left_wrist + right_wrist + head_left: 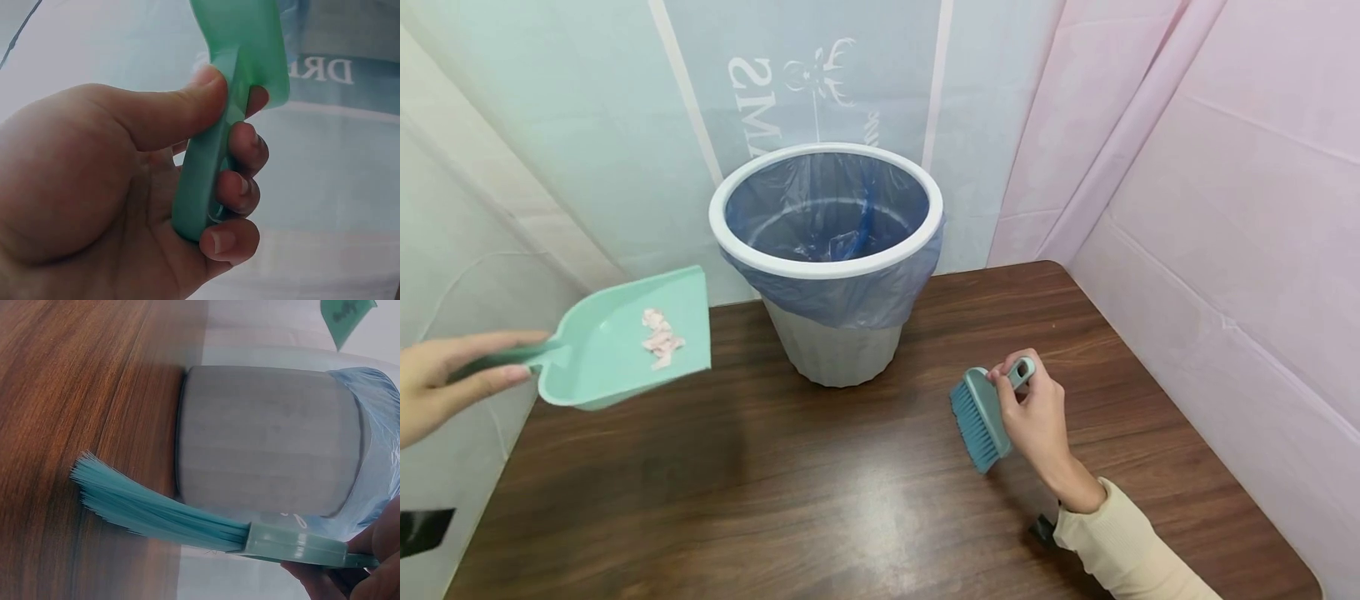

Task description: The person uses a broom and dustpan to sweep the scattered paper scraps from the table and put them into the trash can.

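My left hand grips the handle of a mint-green dustpan at the left, raised above the table. In the left wrist view its thumb and fingers wrap round the green handle. Several crumpled pale pink scraps lie on the pan, whose flat front edge faces the bin. At the right, my right hand holds a small teal hand brush by its short handle. The brush's blue bristles point down toward the tabletop in the right wrist view.
A light-coloured trash bin with a white rim ring and a blue plastic liner stands at the table's back, between the hands. The dark wood table is bordered by pale curtain walls at the back and sides.
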The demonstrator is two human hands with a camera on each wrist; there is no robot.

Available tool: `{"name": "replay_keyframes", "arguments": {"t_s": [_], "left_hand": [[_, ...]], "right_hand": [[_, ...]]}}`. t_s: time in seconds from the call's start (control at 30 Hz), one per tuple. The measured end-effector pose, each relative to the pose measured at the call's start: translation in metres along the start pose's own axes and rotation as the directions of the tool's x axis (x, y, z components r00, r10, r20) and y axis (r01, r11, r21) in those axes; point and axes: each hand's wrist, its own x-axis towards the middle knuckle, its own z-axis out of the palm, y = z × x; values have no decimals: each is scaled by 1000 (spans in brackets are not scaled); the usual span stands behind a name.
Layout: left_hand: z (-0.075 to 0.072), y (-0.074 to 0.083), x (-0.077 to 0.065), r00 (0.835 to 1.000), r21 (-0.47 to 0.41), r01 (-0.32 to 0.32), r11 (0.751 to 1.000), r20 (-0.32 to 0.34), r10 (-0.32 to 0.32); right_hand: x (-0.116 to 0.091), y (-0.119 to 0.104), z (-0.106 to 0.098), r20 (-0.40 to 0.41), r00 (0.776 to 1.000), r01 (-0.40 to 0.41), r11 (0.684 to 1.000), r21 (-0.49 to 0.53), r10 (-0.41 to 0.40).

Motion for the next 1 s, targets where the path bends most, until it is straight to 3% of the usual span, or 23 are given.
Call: {"name": "replay_keyframes", "arguments": {"t_s": [0.1,0.2,0.27,0.47,0.7,0.83,1.0], "left_hand": [[-9,-3,6,996,-30,28,999,-86,-30],[-19,-7,12,990,-76,69,995,-121,-78],[-25,-10,18,987,-109,89,990,-125,-103],[-44,-20,41,990,-126,37,991,-127,-53],[-68,-6,73,984,-50,123,991,-126,-128],[-75,2,97,992,-29,86,996,-91,-88],[-82,17,127,999,119,29,992,33,-33]], "right_hand": [[0,0,0,-2,1000,3,1000,1,-3],[0,0,0,0,1000,6,1000,4,-6],[1,0,0,3,1000,8,1000,4,-8],[1,-1,0,5,1000,1,1000,-4,-1],[-1,-1,0,3,1000,2,1000,-20,-2],[0,-1,-1,-1,1000,9,1000,-21,-9],[0,-2,0,5,1000,9,1000,-25,-9]]}}
